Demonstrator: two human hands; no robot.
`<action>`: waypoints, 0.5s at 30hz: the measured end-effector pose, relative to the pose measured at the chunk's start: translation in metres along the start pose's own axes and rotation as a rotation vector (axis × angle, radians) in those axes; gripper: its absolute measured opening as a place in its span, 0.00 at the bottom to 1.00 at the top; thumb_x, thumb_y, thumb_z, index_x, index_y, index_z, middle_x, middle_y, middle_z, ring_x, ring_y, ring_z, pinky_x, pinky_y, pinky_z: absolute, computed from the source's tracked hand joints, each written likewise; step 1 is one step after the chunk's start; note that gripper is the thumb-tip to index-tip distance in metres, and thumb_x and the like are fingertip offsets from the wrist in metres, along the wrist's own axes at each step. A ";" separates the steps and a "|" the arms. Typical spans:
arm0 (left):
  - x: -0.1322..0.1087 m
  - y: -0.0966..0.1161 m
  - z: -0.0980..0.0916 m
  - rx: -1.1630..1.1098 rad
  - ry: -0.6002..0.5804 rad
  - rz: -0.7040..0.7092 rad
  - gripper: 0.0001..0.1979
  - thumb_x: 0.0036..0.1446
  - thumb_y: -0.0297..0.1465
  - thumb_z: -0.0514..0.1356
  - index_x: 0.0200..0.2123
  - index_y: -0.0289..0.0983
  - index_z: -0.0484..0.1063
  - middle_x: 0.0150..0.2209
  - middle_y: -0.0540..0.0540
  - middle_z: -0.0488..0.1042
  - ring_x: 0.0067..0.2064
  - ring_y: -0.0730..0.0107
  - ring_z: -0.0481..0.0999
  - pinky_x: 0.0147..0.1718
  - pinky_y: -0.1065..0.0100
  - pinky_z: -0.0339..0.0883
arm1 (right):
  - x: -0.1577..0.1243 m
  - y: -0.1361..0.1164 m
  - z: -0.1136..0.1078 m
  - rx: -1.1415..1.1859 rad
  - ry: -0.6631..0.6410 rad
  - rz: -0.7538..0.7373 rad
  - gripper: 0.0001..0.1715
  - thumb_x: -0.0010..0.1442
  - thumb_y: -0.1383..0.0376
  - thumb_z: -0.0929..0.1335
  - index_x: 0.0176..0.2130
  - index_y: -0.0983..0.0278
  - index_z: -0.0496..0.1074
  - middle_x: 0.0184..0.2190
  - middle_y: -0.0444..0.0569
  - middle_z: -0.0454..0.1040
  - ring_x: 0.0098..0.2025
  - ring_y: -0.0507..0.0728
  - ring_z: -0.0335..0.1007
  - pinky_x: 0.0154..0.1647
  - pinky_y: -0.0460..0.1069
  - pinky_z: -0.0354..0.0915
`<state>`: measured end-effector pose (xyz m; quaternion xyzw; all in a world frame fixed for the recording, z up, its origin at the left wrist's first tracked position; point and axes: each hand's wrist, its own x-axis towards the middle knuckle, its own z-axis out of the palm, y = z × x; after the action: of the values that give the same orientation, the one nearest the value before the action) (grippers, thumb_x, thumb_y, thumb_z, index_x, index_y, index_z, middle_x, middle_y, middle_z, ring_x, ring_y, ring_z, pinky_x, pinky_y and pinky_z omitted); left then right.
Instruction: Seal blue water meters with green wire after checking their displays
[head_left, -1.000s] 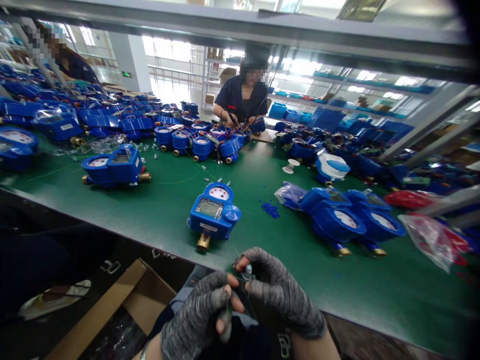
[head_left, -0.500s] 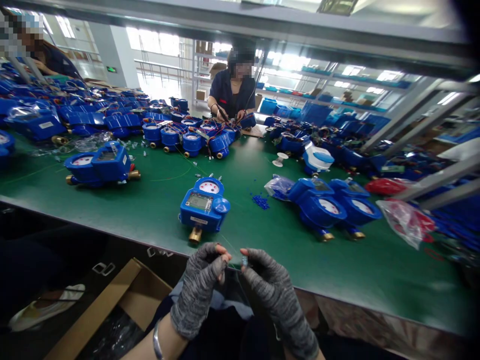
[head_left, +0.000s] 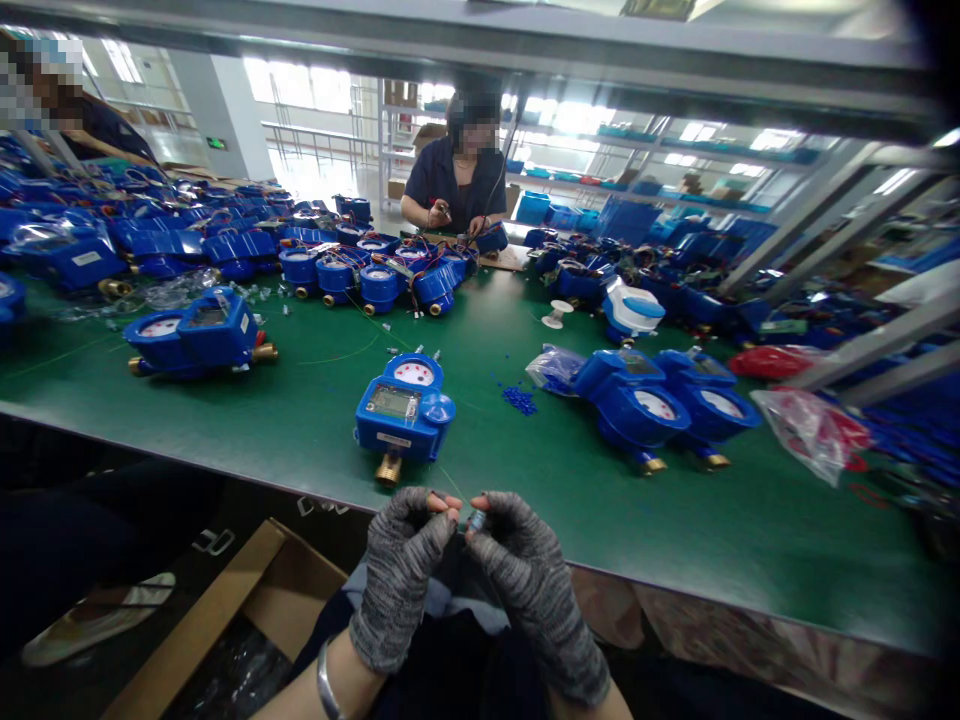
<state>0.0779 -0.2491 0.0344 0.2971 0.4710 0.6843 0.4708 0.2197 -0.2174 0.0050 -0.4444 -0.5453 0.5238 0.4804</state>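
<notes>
Both my hands wear grey knitted fingerless gloves and meet at the near edge of the green table. My left hand is closed in a pinch on a thin wire that I can barely see. My right hand is closed in a pinch on a small clear seal piece held between thumb and forefinger. The fingertips of the two hands almost touch. Just beyond them on the table stands a blue water meter with a brass fitting pointing towards me.
More blue meters lie left and right, with many rows further back. Small blue bits, plastic bags and a white spool lie on the table. A person works opposite. A cardboard box is below left.
My hands rose from my lap to the table edge and spread apart, then drew close together again; the view shifted slightly right, and the person opposite raised a hand.
</notes>
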 end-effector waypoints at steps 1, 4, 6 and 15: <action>0.000 0.000 0.000 -0.003 -0.004 0.001 0.08 0.46 0.32 0.72 0.28 0.38 0.76 0.31 0.49 0.79 0.30 0.71 0.75 0.31 0.70 0.70 | 0.000 0.000 0.000 0.009 -0.003 0.003 0.17 0.50 0.61 0.76 0.41 0.61 0.75 0.33 0.46 0.76 0.32 0.54 0.71 0.34 0.50 0.69; 0.001 -0.001 0.000 -0.014 -0.008 0.001 0.08 0.46 0.31 0.71 0.28 0.38 0.76 0.32 0.49 0.80 0.34 0.69 0.77 0.34 0.70 0.71 | 0.000 -0.002 0.001 0.017 -0.011 0.002 0.17 0.50 0.61 0.76 0.41 0.61 0.75 0.33 0.46 0.76 0.32 0.54 0.71 0.34 0.50 0.69; 0.002 -0.001 0.000 -0.020 -0.009 0.001 0.07 0.46 0.30 0.71 0.28 0.38 0.76 0.32 0.49 0.80 0.34 0.69 0.78 0.35 0.70 0.71 | 0.000 -0.002 0.001 0.008 -0.025 0.009 0.17 0.50 0.61 0.76 0.41 0.60 0.75 0.33 0.46 0.77 0.32 0.55 0.72 0.35 0.50 0.69; 0.001 -0.004 -0.002 -0.028 -0.022 0.002 0.06 0.48 0.28 0.71 0.29 0.38 0.77 0.32 0.50 0.80 0.35 0.70 0.78 0.36 0.71 0.71 | 0.000 0.000 0.000 0.019 -0.023 0.013 0.18 0.51 0.59 0.76 0.41 0.61 0.74 0.37 0.49 0.78 0.36 0.57 0.74 0.40 0.53 0.72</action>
<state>0.0771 -0.2482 0.0303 0.2985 0.4558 0.6880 0.4794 0.2193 -0.2178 0.0050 -0.4372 -0.5429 0.5373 0.4749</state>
